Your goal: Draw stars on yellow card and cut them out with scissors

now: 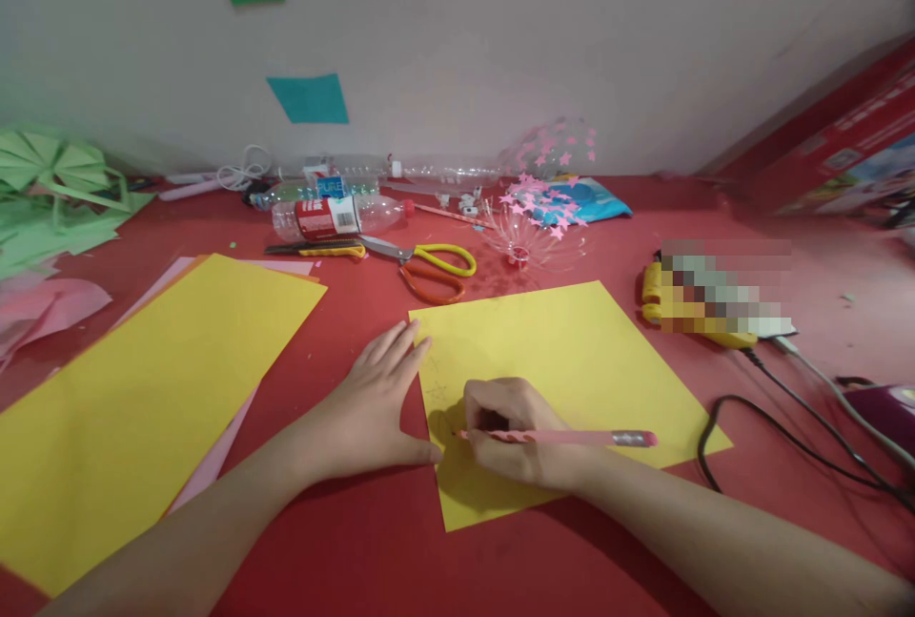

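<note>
My right hand [516,431] is closed around a pink pencil [572,437] with a metal band and eraser end pointing right. Its tip touches the left part of a yellow paper sheet [579,359] lying on the red table. Faint pencilled star outlines [436,393] show near the sheet's left edge. My left hand [378,398] lies flat with fingers stretched out, pressing the sheet's left edge, thumb at its lower left.
A larger yellow sheet [150,398] over pink paper lies at left. Orange and yellow scissors [433,269], a utility knife [321,250], plastic bottles [335,214], pink paper stars [547,193] and green folded paper [53,193] sit behind. Black cables [779,407] run at right.
</note>
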A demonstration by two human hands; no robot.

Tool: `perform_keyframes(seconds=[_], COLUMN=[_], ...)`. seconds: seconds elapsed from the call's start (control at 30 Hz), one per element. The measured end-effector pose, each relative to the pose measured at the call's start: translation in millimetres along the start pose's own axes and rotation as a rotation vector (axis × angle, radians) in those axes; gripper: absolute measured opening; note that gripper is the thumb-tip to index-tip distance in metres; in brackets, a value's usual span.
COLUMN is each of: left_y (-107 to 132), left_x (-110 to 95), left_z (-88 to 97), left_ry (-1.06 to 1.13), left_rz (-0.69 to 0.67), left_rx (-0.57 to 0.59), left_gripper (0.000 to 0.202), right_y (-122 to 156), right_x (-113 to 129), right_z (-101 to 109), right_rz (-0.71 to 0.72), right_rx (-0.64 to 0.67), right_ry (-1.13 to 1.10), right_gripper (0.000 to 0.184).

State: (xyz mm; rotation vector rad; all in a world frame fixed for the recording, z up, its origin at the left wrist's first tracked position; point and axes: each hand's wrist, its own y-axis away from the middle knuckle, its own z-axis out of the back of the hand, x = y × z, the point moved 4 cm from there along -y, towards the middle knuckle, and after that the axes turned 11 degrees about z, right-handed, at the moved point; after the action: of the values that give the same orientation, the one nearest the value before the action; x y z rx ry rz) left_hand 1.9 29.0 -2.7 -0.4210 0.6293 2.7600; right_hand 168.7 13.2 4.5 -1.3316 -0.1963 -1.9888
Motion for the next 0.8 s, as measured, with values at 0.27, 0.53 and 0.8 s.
perform_keyframes(seconds=[0.27, 0.53, 0.8], left_y=[-0.2, -1.2, -0.5], left_x=[-0.4, 2.0, -1.3], left_z=[-0.4, -1.5, 0.2], left_ry=[-0.009, 0.008, -0.004], left_rz=[-0.006, -0.014, -0.009], left_rx=[-0.001, -0.017, -0.011], left_gripper=[0.109, 0.108, 0.107], right_y=[-1.4, -3.9, -2.8], right_x=[2.1, 3.9, 3.1], right_z=[-2.3, -4.4, -6.5], right_rz=[-0.031, -0.010, 0.076], right_rx=[-0.012, -0.001, -0.038], right_ry=[0.087, 0.163, 0.185], right_gripper=[0.010, 0.006, 0.007])
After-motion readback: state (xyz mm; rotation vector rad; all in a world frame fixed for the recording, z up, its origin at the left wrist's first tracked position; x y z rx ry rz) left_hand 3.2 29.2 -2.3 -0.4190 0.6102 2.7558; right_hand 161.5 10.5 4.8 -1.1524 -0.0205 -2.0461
